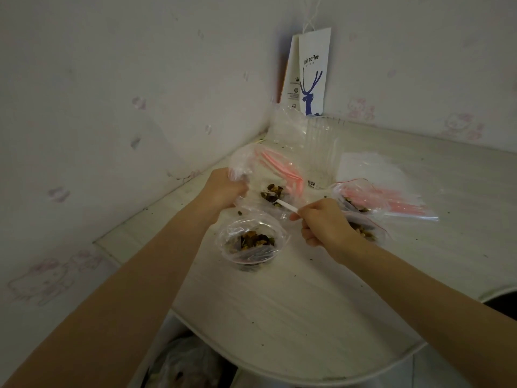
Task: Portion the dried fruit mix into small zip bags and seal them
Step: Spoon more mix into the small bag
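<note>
We gripped the big bag [241, 161] open with our left hand [225, 189] and pinched the spoon [286, 205] in our right hand [321, 224], probably scooping; small, level loads seemed wisest

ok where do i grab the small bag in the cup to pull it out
Probably pinch the small bag by its top edge on the near side, coming straight down from above: its mouth is spread open over the cup, and the fruit sits low, leaving the rim free.

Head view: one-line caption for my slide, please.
Left hand grips the clear bag; right hand holds a white spoon at the dried fruit mix.
</note>
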